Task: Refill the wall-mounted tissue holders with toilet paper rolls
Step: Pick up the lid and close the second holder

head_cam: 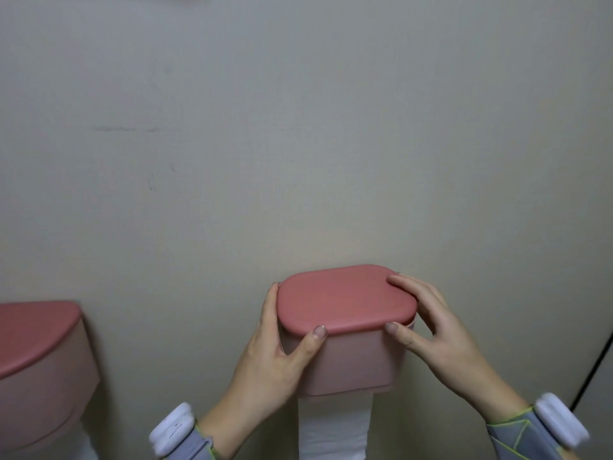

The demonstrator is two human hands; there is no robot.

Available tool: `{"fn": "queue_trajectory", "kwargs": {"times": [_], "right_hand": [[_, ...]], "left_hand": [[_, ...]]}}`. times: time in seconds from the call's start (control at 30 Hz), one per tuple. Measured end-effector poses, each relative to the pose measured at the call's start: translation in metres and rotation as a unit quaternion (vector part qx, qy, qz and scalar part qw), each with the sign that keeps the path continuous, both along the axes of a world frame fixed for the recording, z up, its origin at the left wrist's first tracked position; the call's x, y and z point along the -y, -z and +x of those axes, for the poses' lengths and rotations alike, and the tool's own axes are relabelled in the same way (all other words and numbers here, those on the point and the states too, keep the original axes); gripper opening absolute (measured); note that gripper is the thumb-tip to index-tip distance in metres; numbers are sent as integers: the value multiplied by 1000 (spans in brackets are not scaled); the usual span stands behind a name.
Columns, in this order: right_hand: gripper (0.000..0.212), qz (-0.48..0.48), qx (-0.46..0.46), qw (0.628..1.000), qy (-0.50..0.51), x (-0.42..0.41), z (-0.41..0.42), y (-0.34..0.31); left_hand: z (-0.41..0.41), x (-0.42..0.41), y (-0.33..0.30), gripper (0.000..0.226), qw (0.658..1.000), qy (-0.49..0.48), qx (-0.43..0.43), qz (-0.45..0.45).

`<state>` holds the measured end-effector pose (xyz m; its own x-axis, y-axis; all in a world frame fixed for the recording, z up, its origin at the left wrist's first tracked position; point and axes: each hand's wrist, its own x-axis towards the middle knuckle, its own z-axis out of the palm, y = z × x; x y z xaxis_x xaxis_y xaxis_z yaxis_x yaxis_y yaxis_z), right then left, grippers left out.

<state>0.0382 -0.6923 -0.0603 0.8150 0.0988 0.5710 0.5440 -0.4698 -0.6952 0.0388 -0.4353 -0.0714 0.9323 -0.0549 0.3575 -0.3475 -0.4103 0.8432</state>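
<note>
A pink tissue holder (pixel 355 363) hangs on the wall at lower centre, its darker pink lid (pixel 345 300) lying flat on top. A strip of white toilet paper (pixel 333 426) hangs from the holder's underside. My left hand (pixel 282 353) grips the holder's left end, thumb on the lid's front edge and fingers round the side. My right hand (pixel 431 330) holds the lid's right end, fingers on top and thumb at the front edge. A second pink tissue holder (pixel 39 370), lid shut, sits at the lower left with white paper below it.
The beige wall (pixel 298 144) fills most of the view, with faint scuff marks at the left. A dark vertical edge (pixel 593 373) runs down the lower right. White bands sit on both wrists over grey sleeves.
</note>
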Motion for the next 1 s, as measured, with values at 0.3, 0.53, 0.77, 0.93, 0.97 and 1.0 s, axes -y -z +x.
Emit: {"fn": "queue_trajectory", "kwargs": {"times": [0.3,0.53,0.77,0.93,0.97,1.0], "right_hand": [[62,20,-41,998,-32,2,3,8],[61,30,-51,997,-39,4,4,14],[50,-50,0,999,17,2,10,5],[51,-69,-2,997,29,-1,11,7],[49,-63,-3,997,36,-2,9,7],[47,-52,-7,998,43,-3,7,6]], "left_hand": [[5,-2,0,108,1000,14,21,-11],[5,0,1,82,1000,16,20,-6],[9,-1,1,97,1000,15,16,-10],[13,0,6,76,999,27,19,-21],[14,-1,7,74,999,29,18,-26],[15,-2,8,75,999,32,18,-29]]}}
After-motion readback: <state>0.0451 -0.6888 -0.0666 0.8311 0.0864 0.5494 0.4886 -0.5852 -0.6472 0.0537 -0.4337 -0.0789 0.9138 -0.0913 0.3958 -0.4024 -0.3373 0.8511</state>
